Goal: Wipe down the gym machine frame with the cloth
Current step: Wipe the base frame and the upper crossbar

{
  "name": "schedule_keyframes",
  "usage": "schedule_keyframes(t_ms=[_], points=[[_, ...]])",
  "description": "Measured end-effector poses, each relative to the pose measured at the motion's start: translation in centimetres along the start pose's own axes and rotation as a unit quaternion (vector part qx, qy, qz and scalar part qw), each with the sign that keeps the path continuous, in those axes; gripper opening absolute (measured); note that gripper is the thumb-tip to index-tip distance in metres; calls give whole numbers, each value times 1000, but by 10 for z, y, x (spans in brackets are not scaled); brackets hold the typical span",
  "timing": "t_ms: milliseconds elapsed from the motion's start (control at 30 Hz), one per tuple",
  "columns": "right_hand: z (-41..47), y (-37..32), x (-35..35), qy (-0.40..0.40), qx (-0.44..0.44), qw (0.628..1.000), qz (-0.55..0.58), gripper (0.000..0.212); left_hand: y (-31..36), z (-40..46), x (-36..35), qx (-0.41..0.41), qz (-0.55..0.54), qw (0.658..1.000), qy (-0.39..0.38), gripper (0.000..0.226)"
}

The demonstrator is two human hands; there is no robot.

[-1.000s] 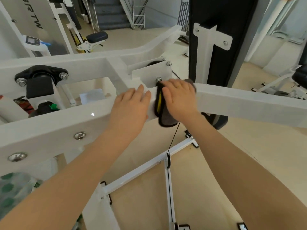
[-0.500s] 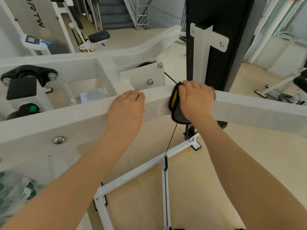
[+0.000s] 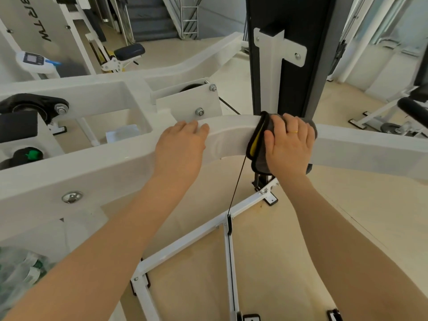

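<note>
A: What has changed since a second ago?

B: The right hand [image 3: 289, 144] has slid the cloth [image 3: 257, 144] rightward along the white frame beam [image 3: 370, 149]. Earlier it sat just below the bolted pulley plate [image 3: 187, 107]; now it lies at the centre-right of the frame, in front of the black upright column [image 3: 298, 72]. The gap between the two hands has widened.

A: And the left hand [image 3: 180, 149]?

B: It stays on the same beam, left of centre, flat, fingers straight and close together over the far edge. It holds nothing.

A: How does the right hand hold the cloth?

B: Palm down, fingers slightly spread and pressing the dark grey cloth onto the beam, thumb out toward the left. The cloth wraps over the beam, its lower end hanging below, with a yellow strip showing at its left edge. A gold ring [image 3: 294, 131] sits on one finger.

A: Any writing?

B: On the white panel [image 3: 25, 24] at upper left, black letters appear upside down, roughly "BRTW"; I cannot read them for certain. The small console [image 3: 34, 59] below it is too blurred to read.
</note>
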State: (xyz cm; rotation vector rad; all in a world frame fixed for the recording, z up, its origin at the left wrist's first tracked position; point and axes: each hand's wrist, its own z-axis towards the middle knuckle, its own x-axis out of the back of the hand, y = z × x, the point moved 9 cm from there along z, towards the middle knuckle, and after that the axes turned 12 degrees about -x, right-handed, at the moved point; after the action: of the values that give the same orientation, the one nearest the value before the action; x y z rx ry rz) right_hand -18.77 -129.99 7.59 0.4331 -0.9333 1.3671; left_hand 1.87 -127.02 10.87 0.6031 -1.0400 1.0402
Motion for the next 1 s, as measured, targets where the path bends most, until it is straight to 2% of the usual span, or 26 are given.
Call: schedule_keyframes(t_ms=[67, 167, 233, 300, 367, 467, 633, 700, 800, 900, 933, 1000], points=[[-6, -14, -5, -12, -46, 999, 25, 48, -1, 1, -1, 1, 2, 1000, -4, 44], [-32, -74, -10, -21, 29, 994, 105, 50, 2, 1, -5, -19, 9, 1000, -20, 44], [-42, -93, -12, -53, 58, 985, 151, 51, 4, 1, -1, -47, 22, 999, 9, 44], [-39, -87, -14, -57, 75, 984, 151, 51, 3, -1, -2, -60, 24, 998, 19, 45], [-30, -66, -13, -31, 80, 991, 99, 48, 4, -3, -3, -68, 8, 997, 20, 42], [-9, -21, -1, -4, 44, 998, 47, 40, 5, -3, -5, -72, 14, 997, 34, 45], [9, 27, 12, -24, -45, 998, 21, 55, 24, 12, -7, -91, -1, 995, 39, 36], [8, 7, 9, -32, -31, 999, 21, 55, 39, 25, -5, -108, -13, 993, 46, 41], [2, -43, 2, -35, 66, 997, 31, 44, 56, 43, -14, -125, -37, 991, 33, 44], [7, -44, 1, -44, 121, 991, 40, 41, 64, 50, -25, -142, -29, 989, 31, 51], [10, -31, 4, -47, 112, 992, 41, 43, 64, 50, -28, -141, -28, 989, 31, 53], [22, 13, 14, -36, 38, 998, 44, 48, 62, 51, -28, -139, -26, 989, 39, 53]])
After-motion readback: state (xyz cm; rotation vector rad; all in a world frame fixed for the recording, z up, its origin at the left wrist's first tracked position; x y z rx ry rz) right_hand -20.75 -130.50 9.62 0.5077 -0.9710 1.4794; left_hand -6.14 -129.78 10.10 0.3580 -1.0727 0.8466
